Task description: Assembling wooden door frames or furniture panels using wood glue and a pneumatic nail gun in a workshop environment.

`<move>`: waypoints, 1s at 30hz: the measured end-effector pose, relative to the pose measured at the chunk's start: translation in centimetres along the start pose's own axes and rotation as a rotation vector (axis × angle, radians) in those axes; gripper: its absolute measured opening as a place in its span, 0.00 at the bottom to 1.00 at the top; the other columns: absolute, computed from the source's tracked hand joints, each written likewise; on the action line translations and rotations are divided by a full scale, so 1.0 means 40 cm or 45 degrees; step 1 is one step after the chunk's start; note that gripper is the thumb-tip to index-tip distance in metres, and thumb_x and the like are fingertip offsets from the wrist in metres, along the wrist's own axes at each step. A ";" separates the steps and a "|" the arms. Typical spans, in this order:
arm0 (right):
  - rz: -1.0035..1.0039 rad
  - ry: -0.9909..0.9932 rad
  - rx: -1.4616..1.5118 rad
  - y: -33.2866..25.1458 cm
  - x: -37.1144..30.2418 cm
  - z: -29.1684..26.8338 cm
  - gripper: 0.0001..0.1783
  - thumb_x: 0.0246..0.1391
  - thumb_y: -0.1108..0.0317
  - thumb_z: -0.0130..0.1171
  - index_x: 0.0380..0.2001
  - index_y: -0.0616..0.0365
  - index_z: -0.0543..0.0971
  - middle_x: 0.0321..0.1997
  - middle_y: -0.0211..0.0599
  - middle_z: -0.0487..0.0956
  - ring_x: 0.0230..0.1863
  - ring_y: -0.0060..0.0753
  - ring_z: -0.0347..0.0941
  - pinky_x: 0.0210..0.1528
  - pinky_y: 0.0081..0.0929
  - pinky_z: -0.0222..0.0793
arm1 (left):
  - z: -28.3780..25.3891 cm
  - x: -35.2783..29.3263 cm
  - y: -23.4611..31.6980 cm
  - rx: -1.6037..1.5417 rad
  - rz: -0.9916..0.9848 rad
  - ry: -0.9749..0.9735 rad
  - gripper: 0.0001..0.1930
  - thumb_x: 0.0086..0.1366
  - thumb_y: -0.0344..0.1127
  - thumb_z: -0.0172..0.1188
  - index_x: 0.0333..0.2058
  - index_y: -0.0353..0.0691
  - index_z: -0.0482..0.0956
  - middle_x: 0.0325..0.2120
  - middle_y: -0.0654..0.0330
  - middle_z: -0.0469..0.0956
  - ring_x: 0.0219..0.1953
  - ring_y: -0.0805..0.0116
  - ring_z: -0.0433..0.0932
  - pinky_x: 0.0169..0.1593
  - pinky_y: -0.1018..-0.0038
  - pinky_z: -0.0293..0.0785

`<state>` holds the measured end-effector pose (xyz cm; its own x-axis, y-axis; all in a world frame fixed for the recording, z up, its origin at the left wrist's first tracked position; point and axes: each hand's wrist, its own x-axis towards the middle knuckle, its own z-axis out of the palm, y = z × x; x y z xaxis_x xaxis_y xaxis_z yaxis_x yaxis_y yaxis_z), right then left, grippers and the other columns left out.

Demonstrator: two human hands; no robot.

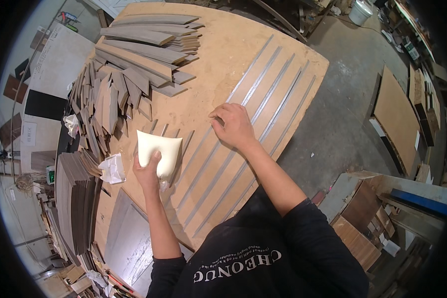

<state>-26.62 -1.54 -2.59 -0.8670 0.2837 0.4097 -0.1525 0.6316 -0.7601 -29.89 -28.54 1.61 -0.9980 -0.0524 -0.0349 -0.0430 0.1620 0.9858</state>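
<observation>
Gripping a cream pouch [168, 148]: left hand [146, 173], thumb pressed into its near face, fingers mostly hidden; the bulk extends beyond the thumb and rightward, narrow end just beside the wrist. Right hand [233, 124] over grey strips [281, 103], fingers curled, thumb and forefinger close; cannot tell whether anything is pinched. Strips in rows on tan table [218, 49]; grey-brown slats [144, 36] heaped far left.

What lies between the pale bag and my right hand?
In the head view, thin gray strips lie on the tan tabletop between the bag and your right hand.
</observation>
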 end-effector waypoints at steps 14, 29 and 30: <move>-0.168 -0.234 0.177 -0.144 -0.015 0.074 0.11 0.41 0.65 0.63 0.33 0.47 0.81 0.39 0.29 0.78 0.46 0.36 0.70 0.59 0.46 0.52 | -0.055 -0.052 0.000 -0.376 -0.134 0.053 0.29 0.55 0.38 0.65 0.53 0.29 0.67 0.43 0.54 0.75 0.43 0.67 0.76 0.46 0.72 0.74; -0.123 -0.185 0.232 -0.180 -0.011 0.111 0.06 0.41 0.66 0.62 0.27 0.49 0.81 0.35 0.28 0.79 0.43 0.34 0.72 0.60 0.48 0.52 | -0.058 -0.060 0.015 -0.402 -0.127 0.091 0.28 0.55 0.38 0.65 0.52 0.31 0.69 0.42 0.56 0.76 0.42 0.68 0.77 0.46 0.73 0.74; -0.125 -0.176 0.229 -0.181 -0.010 0.113 0.06 0.41 0.66 0.61 0.26 0.49 0.81 0.34 0.28 0.79 0.43 0.34 0.72 0.60 0.48 0.52 | -0.059 -0.060 0.014 -0.416 -0.139 0.083 0.27 0.55 0.38 0.65 0.51 0.31 0.69 0.41 0.56 0.76 0.41 0.68 0.77 0.45 0.74 0.74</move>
<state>-27.31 -9.48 0.48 -0.8987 0.1180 0.4223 -0.3104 0.5090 -0.8029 -27.43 -30.64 2.64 -0.9829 -0.1162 -0.1429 -0.1219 -0.1713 0.9777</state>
